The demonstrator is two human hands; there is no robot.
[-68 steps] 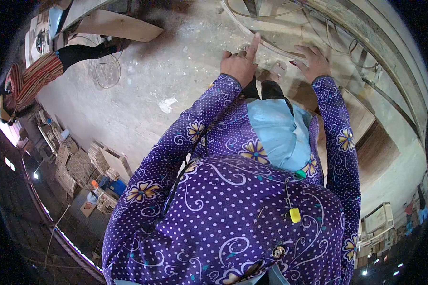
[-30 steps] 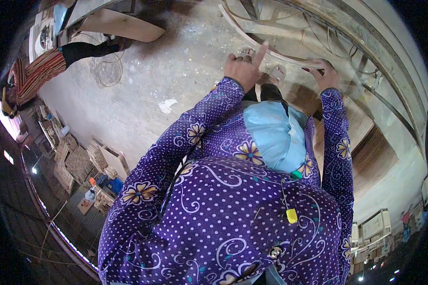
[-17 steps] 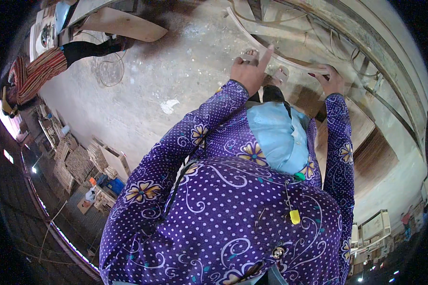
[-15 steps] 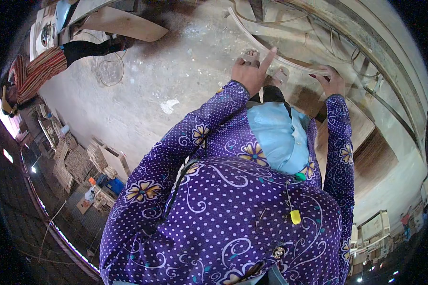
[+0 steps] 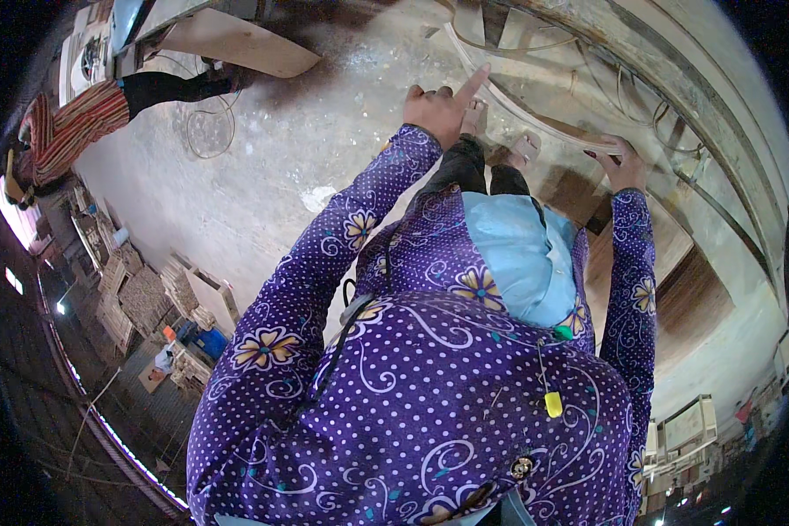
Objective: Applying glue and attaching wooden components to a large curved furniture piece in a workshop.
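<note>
A long, thin, pale wooden strip [image 5: 548, 131] stretches before me and looks curved in this view. My right hand [image 5: 623, 164] grips its near right end, fingers and thumb closed round it. Farther along, my left hand [image 5: 438, 112] is beside the strip with its index finger stretched out. The other left fingers are curled, and I see nothing held in them. That fingertip lies at the strip's edge; whether it touches, I cannot tell. Beneath the strip are my bare feet [image 5: 524, 151]. A light blue cloth [image 5: 513, 250] covers part of my lap.
Beyond the strip, cables or hoses [image 5: 592, 74] lie near a long beam [image 5: 693, 88]. A wide board [image 5: 241, 44] juts out at upper left, close to another person [image 5: 83, 131]. Wood pieces [image 5: 136, 294] are piled at left. Brown panels [image 5: 693, 294] lie at right.
My left hand has slid away to the left and forward along the strip. My right hand still grips the end, which sits slightly farther right in view. My left foot shows more.
</note>
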